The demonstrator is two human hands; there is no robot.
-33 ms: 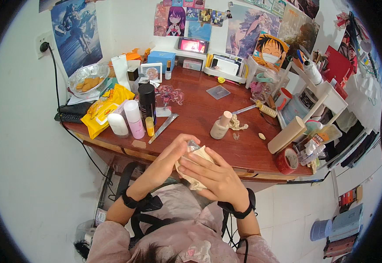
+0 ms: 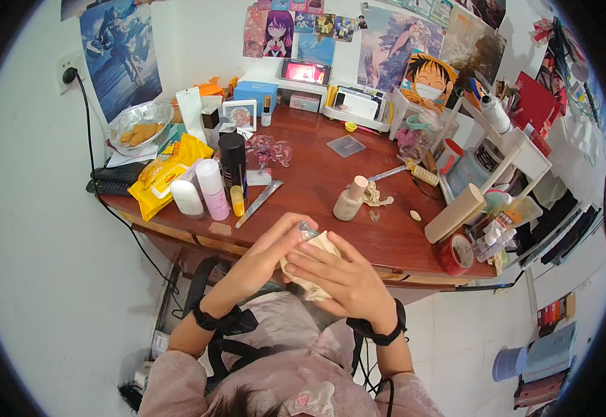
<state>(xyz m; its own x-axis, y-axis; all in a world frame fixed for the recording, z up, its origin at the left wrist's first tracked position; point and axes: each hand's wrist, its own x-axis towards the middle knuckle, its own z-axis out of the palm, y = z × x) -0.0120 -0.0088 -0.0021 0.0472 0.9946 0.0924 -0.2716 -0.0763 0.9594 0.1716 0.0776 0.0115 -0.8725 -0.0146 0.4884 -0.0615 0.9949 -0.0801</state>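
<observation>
Seemingly for steadiness, the left grip clasps a clear object, the right grip closed over a cream sheet against it; beyond stands a bottle.

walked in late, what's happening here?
A seated person holds a limp cream-coloured sheet, cloth or similar, between both hands at the near edge of a red-brown wooden desk. The right hand lies over it with fingers spread; the left hand grips its left side. A clear, shiny piece pokes out at the top; the rest is hidden. A beige bottle with a pale pink cap stands on the desk.
</observation>
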